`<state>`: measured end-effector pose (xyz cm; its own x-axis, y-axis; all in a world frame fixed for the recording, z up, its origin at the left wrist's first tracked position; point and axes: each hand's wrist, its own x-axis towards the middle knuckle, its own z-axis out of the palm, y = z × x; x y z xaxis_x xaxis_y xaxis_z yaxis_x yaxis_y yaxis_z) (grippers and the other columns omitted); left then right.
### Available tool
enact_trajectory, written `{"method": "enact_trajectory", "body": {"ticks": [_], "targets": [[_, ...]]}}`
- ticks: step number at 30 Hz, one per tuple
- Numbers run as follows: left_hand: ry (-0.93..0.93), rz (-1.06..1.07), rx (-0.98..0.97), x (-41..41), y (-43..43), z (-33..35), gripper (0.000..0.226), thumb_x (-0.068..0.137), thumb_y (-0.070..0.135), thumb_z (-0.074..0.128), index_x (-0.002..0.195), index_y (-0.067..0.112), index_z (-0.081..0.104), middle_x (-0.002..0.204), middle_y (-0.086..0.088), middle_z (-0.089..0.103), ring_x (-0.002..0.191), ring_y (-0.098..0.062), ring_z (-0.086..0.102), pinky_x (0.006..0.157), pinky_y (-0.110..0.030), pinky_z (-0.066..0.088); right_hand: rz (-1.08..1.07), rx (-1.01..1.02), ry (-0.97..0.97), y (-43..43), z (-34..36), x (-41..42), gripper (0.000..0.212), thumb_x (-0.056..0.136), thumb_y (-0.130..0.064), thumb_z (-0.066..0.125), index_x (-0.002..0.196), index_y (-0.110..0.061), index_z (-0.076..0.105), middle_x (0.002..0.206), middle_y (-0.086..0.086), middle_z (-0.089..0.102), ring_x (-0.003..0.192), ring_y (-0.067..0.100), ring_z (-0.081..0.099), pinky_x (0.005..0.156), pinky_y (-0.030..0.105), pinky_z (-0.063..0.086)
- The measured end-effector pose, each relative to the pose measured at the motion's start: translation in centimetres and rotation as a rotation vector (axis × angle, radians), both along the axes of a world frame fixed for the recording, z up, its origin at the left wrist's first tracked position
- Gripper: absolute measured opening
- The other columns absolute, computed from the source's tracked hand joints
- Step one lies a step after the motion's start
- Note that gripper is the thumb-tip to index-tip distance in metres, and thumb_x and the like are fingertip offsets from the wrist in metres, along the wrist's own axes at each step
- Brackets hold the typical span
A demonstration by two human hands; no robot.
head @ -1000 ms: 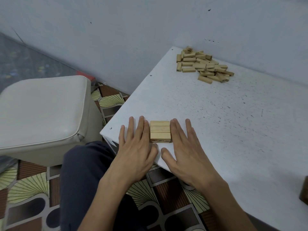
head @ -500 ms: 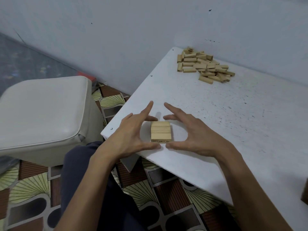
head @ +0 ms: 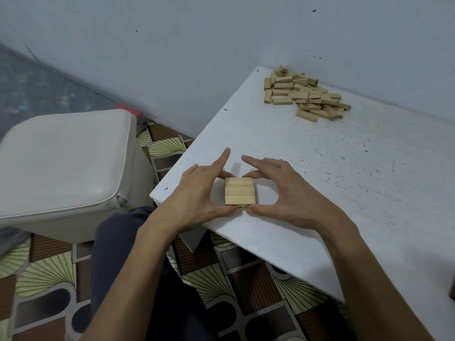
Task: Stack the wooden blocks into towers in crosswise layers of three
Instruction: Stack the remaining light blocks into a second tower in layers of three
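Note:
A low stack of wooden blocks (head: 239, 191) stands near the white table's (head: 332, 183) front left corner. Its top layer is three blocks side by side, and the end of a lower crosswise block shows at the near side. My left hand (head: 192, 193) and my right hand (head: 293, 193) frame the stack. Both thumbs touch its near face, curled fingers touch its far edge, and both index fingers stick out above it. A loose pile of several blocks (head: 305, 94) lies at the far table corner by the wall.
A cream padded stool (head: 64, 163) stands to the left of the table. My leg in dark trousers (head: 128, 254) is below the table's edge over a patterned floor. A dark object (head: 452, 289) is cut off at the right border.
One second ago both hands lay flat against the stack's left and right sides. They lifted and arched around it, and now the thumbs and fingers have closed onto its near and far faces.

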<state>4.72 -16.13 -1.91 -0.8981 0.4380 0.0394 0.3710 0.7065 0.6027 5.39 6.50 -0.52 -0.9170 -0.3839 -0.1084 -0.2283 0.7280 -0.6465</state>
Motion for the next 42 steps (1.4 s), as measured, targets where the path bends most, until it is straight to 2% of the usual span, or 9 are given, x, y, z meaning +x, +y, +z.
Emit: {"method": "enact_trajectory", "body": {"ticks": [4, 10, 15, 22, 29, 32, 36, 40, 42], "targets": [[-0.002, 0.002, -0.005, 0.01, -0.01, 0.08, 0.109, 0.079, 0.045, 0.078, 0.157, 0.028, 0.004, 0.136, 0.020, 0.051, 0.130, 0.000, 0.030, 0.114, -0.027, 0.016, -0.013, -0.004, -0.002, -0.08, -0.01, 0.02, 0.092, 0.078, -0.038, 0.079, 0.151, -0.048, 0.023, 0.128, -0.029, 0.052, 0.141, 0.003, 0.019, 0.109, 0.032, 0.028], [-0.007, 0.005, -0.005, -0.04, 0.00, 0.01, 0.109, 0.079, 0.043, 0.078, 0.157, 0.030, 0.003, 0.127, 0.028, 0.045, 0.129, 0.002, 0.028, 0.108, -0.020, 0.014, -0.011, -0.007, -0.003, -0.05, -0.06, 0.11, 0.092, 0.078, -0.040, 0.078, 0.151, -0.048, 0.022, 0.131, -0.029, 0.052, 0.141, 0.003, 0.018, 0.110, 0.035, 0.028], [-0.003, 0.005, -0.014, 0.12, -0.05, -0.20, 0.111, 0.080, 0.045, 0.077, 0.157, 0.030, -0.001, 0.140, 0.018, 0.051, 0.139, -0.006, 0.030, 0.119, -0.030, 0.007, -0.006, -0.004, -0.013, -0.20, -0.08, 0.15, 0.095, 0.077, -0.041, 0.078, 0.150, -0.051, 0.018, 0.133, -0.029, 0.051, 0.142, 0.001, 0.014, 0.109, 0.034, 0.026], [0.018, 0.002, -0.011, 0.11, -0.08, -0.47, 0.109, 0.076, 0.057, 0.068, 0.157, 0.032, -0.001, 0.135, 0.021, 0.050, 0.139, -0.004, 0.027, 0.119, -0.029, 0.002, -0.007, 0.010, -0.024, -0.51, -0.07, 0.14, 0.097, 0.077, -0.040, 0.079, 0.151, -0.049, 0.017, 0.135, -0.022, 0.052, 0.144, 0.004, 0.012, 0.111, 0.039, 0.029], [0.018, 0.007, -0.013, 0.08, -0.08, -0.43, 0.107, 0.082, 0.045, 0.075, 0.157, 0.030, 0.000, 0.136, 0.019, 0.051, 0.140, -0.006, 0.028, 0.119, -0.030, 0.002, -0.005, 0.003, -0.015, -0.54, -0.15, 0.27, 0.095, 0.078, -0.037, 0.078, 0.151, -0.049, 0.018, 0.132, -0.024, 0.053, 0.142, 0.003, 0.015, 0.108, 0.035, 0.030], [0.019, 0.003, -0.016, 0.05, -0.08, -0.52, 0.109, 0.079, 0.054, 0.072, 0.157, 0.030, 0.000, 0.136, 0.018, 0.052, 0.139, -0.005, 0.028, 0.120, -0.030, 0.002, -0.009, 0.003, -0.013, -0.54, -0.19, 0.29, 0.096, 0.078, -0.037, 0.078, 0.151, -0.049, 0.018, 0.132, -0.024, 0.052, 0.141, 0.002, 0.014, 0.106, 0.033, 0.029], [0.004, -0.002, -0.033, 0.03, -0.02, -0.39, 0.109, 0.081, 0.049, 0.074, 0.157, 0.029, -0.002, 0.138, 0.017, 0.052, 0.140, -0.006, 0.027, 0.119, -0.030, 0.000, -0.013, 0.006, -0.014, -0.57, -0.26, 0.28, 0.096, 0.078, -0.038, 0.078, 0.151, -0.050, 0.017, 0.132, -0.023, 0.052, 0.141, 0.001, 0.015, 0.105, 0.032, 0.029], [-0.007, 0.001, -0.034, 0.05, -0.03, -0.31, 0.109, 0.072, 0.060, 0.060, 0.157, 0.030, -0.003, 0.137, 0.018, 0.052, 0.139, -0.005, 0.027, 0.119, -0.030, 0.000, -0.017, -0.001, -0.016, -0.56, -0.28, 0.31, 0.097, 0.077, -0.037, 0.079, 0.151, -0.049, 0.018, 0.132, -0.021, 0.052, 0.140, 0.002, 0.016, 0.104, 0.032, 0.029], [-0.014, 0.005, -0.031, 0.03, 0.04, -0.24, 0.110, 0.073, 0.059, 0.062, 0.157, 0.030, -0.002, 0.137, 0.018, 0.052, 0.139, -0.006, 0.027, 0.119, -0.030, 0.001, -0.016, -0.003, -0.017, -0.56, -0.26, 0.32, 0.096, 0.078, -0.037, 0.079, 0.151, -0.050, 0.018, 0.131, -0.023, 0.052, 0.139, 0.001, 0.016, 0.103, 0.030, 0.028]]}}
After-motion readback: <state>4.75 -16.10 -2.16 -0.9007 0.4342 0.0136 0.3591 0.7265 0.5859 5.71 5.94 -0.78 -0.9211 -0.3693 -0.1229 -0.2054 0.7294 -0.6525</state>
